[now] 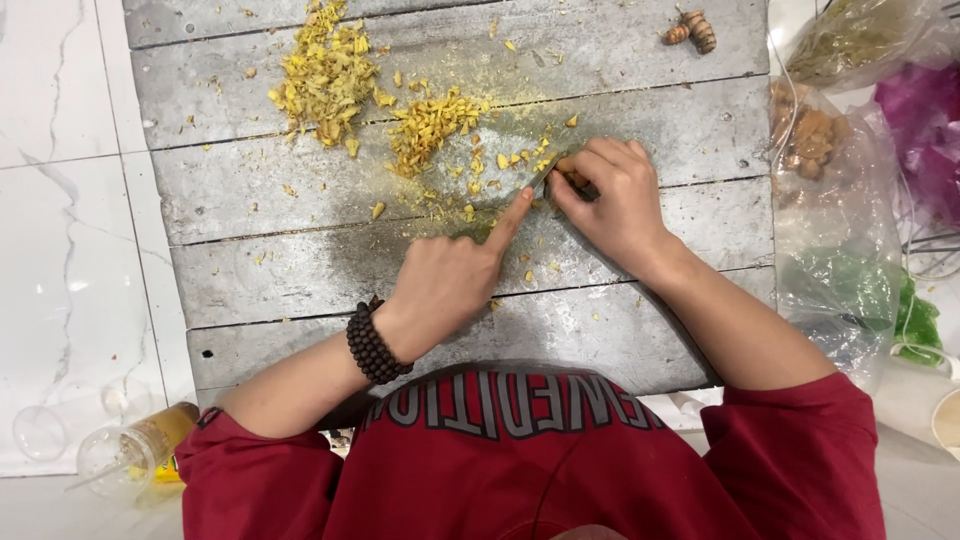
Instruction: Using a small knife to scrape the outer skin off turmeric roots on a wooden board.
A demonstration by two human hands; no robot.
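A: We saw the surroundings first: a grey plank board on white marble tiles, with two heaps of chopped yellow root, the larger heap at the far left and a smaller heap nearer the hands. A whole turmeric root lay alone at the far right edge.

B: And we noted clear plastic bags crowding the right side, one holding more roots, plus a tipped plastic cup at the lower left. Nothing covered the cutting spot itself.

A: The knife blade sat mid-board, and we read its long axis as slanting from lower left to upper right, though little of it showed.

B: The left hand, beaded bracelet at the wrist, had its forefinger stretched out onto the blade, the other fingers curled under.

A: The right hand had its fingers pressed together, pinching a small root piece against the board, just beside that blade.
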